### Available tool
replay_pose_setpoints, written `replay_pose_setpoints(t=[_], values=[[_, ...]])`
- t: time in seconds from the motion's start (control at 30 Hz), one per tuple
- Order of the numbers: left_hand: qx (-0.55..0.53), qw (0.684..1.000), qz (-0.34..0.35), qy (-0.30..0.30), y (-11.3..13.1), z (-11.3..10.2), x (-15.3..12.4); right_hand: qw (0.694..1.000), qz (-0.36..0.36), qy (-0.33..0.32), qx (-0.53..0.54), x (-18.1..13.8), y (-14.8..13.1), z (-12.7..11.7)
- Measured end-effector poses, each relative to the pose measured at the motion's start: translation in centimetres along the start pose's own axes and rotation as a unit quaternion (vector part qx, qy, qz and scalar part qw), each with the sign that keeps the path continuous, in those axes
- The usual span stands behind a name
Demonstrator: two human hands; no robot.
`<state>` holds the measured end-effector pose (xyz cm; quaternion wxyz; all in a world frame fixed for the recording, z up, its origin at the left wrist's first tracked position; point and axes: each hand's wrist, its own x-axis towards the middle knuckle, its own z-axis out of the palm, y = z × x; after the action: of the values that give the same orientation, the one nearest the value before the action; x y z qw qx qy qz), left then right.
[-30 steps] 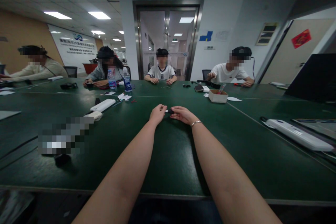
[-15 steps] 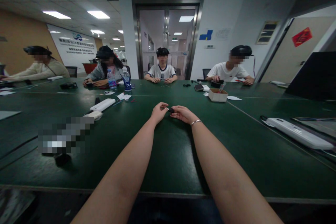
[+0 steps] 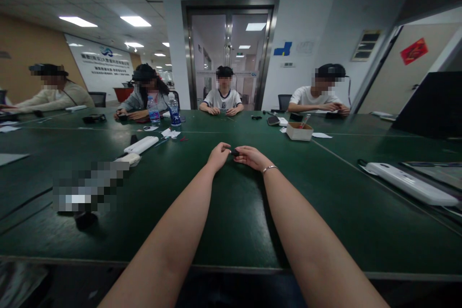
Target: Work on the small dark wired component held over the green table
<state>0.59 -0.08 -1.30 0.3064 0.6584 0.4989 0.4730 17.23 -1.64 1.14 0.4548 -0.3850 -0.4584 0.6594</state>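
Both hands meet over the green table, with a small black object between their fingertips. My right hand, a silver bracelet at its wrist, pinches this piece from the right side. The fingers of my left hand are closed at its left end, thumb and index finger drawn together. The object is short and dark, too small to name, and its ends are partly hidden by the fingers.
A white power strip and a blurred-out device lie to the left. Another white strip is at the right. Beyond my hands stand a cardboard box, two bottles and paper scraps. Several people sit across the table.
A shiny bit between my left fingers and the black object shows less now; my hands have barely shifted. The person at the right has drawn both hands together.
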Motion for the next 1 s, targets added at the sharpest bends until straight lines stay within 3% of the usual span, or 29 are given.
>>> replay_pose_setpoints(t=[0.53, 1.0], values=[[0.038, 0.997, -0.018, -0.057, 0.0, -0.3, 0.1, 0.999, -0.013, -0.036, -0.019, 0.1, 0.1, -0.5], [-0.054, 0.992, -0.085, -0.075, 0.6, -0.1, 0.6, 0.999, -0.027, -0.034, -0.013, -0.1, 0.1, -0.5]])
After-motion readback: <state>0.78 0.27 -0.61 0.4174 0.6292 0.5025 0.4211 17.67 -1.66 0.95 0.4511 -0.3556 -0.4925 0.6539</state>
